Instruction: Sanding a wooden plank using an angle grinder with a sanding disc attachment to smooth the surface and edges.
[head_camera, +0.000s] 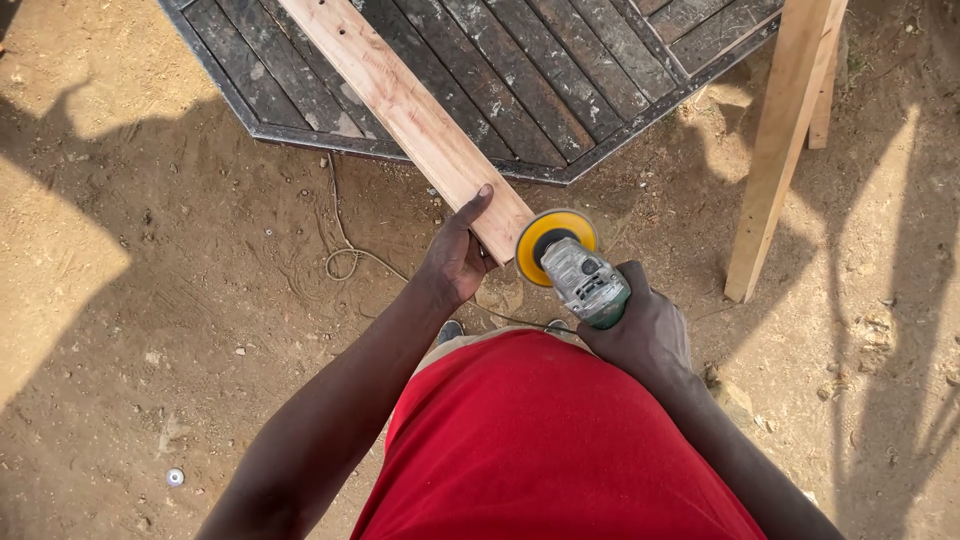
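**Sanding disc at the end of a long plank**

The landmark here is the pale wooden plank (415, 110), which slants from the top of the view down toward the person, its far part lying across a dark slatted panel (560, 90) on the dirt ground (150, 300). The left hand (458, 255) is closed around the plank's near end, thumb on the top face and fingers wrapped under the left edge. Just right of that end, the right hand (645, 330) is clamped around the grey-green body of an angle grinder (580, 275), whose yellow disc (548, 240) sits against the plank's cut end, touching or nearly so.

The plank looks stiff and moderately heavy for its length, with a dry, rough face that should not slip; a grip near the end, as now, gives good control there, though the long far part would lever against the wrist if lifted off the panel. The grinder looks compact and dense, best held round the body well behind the disc.

Left of the plank's near end, a thin cord (345, 255) loops on the ground and runs toward the person's feet, where it could snag. Right of the plank, a bare timber post (785, 150) leans upright, well apart from the disc. The person's red garment (550, 440) fills the lower view.
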